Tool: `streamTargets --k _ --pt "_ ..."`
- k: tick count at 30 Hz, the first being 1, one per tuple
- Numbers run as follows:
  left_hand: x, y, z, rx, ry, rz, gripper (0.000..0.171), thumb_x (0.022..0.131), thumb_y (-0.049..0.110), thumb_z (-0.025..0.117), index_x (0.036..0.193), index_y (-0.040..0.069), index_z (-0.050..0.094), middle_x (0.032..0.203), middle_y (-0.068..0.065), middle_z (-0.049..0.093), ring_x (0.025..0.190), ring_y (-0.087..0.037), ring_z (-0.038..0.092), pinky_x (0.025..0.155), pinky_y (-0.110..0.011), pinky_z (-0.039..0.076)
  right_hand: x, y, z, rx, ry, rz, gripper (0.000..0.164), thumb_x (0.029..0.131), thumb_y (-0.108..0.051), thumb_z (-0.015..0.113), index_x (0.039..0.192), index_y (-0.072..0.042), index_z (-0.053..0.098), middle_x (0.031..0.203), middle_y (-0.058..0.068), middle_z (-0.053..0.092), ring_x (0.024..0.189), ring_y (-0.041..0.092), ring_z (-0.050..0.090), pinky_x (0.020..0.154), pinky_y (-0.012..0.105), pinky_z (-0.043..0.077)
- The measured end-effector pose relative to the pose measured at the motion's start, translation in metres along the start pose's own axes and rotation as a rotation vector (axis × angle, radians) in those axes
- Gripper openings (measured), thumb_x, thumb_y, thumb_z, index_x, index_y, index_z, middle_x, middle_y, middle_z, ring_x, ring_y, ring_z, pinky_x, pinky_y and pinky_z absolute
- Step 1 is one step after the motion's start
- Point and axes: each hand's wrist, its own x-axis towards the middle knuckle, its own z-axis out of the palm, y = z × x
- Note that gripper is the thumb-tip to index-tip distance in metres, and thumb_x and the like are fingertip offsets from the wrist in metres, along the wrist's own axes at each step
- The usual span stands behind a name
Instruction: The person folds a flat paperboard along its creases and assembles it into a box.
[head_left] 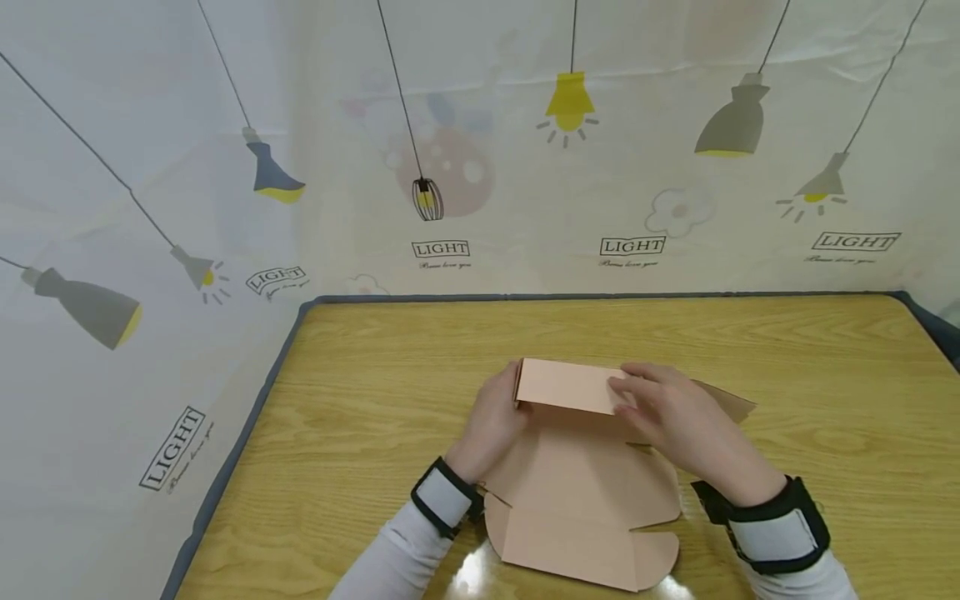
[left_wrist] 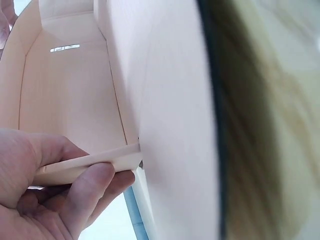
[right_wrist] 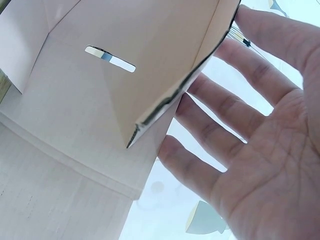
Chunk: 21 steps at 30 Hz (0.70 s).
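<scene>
A tan cardboard box (head_left: 573,475), partly folded, stands over the table in front of me. Its far wall (head_left: 566,385) is raised, while a lid panel with rounded flaps (head_left: 570,542) spreads toward me. My left hand (head_left: 495,421) holds the left end; in the left wrist view, thumb and fingers pinch a folded end wall (left_wrist: 90,162). At the right part of the far wall is my right hand (head_left: 675,417). The right wrist view shows its fingers (right_wrist: 220,100) spread and lightly bent, touching the outside of a cardboard edge. A slot (right_wrist: 110,58) pierces one panel.
Beneath the box lies a wood-grain table (head_left: 360,375) with a dark blue edge (head_left: 247,450). A pale curtain printed with lamps (head_left: 525,167) hangs behind it and along the left. A side flap (head_left: 727,402) juts out to the right of the box.
</scene>
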Motion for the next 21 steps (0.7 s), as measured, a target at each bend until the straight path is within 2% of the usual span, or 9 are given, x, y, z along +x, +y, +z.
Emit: streamTargets --k 4,8,14,18,21 --pt "0.001 -0.004 -0.002 -0.029 -0.044 -0.011 0.049 0.087 -0.008 0.066 0.133 0.002 0.054 0.126 -0.017 0.067 0.121 -0.031 0.064 0.098 -0.044 0.056 0.000 0.000 0.000 0.000 -0.008 0.005 0.031 0.092 -0.014 0.075 0.121 -0.004 0.074 0.125 0.023 0.068 0.108 0.040 0.068 0.089 0.055 0.057" --pt "0.001 -0.014 -0.011 -0.105 -0.161 -0.008 0.062 0.090 0.004 0.071 0.147 0.008 0.046 0.139 -0.015 0.061 0.126 -0.032 0.061 0.102 -0.045 0.054 0.001 0.001 0.001 -0.002 -0.026 0.017 0.031 0.092 -0.015 0.074 0.121 -0.003 0.074 0.124 0.023 0.069 0.109 0.040 0.068 0.090 0.054 0.057" --pt "0.000 -0.029 -0.029 -0.161 -0.327 0.034 0.082 0.088 0.017 0.079 0.157 0.015 0.035 0.155 -0.010 0.048 0.137 -0.033 0.053 0.109 -0.046 0.050 0.000 0.001 0.002 -0.001 -0.037 0.021 0.032 0.091 -0.015 0.074 0.121 -0.004 0.074 0.125 0.023 0.068 0.110 0.040 0.067 0.090 0.054 0.057" --pt "-0.002 -0.032 -0.038 -0.242 -0.379 0.025 0.087 0.086 0.022 0.082 0.158 0.015 0.034 0.158 -0.007 0.045 0.144 -0.029 0.046 0.111 -0.044 0.049 0.000 0.001 0.002 0.004 -0.037 0.012 0.031 0.092 -0.015 0.074 0.121 -0.005 0.074 0.126 0.022 0.068 0.110 0.039 0.067 0.088 0.053 0.058" --pt "-0.004 -0.034 -0.040 -0.287 -0.385 0.046 0.084 0.086 0.021 0.082 0.156 0.015 0.037 0.156 -0.007 0.047 0.143 -0.028 0.048 0.110 -0.042 0.050 0.000 0.001 0.001 0.008 -0.041 0.010 0.031 0.092 -0.015 0.074 0.121 -0.005 0.074 0.127 0.022 0.067 0.110 0.040 0.067 0.088 0.053 0.058"
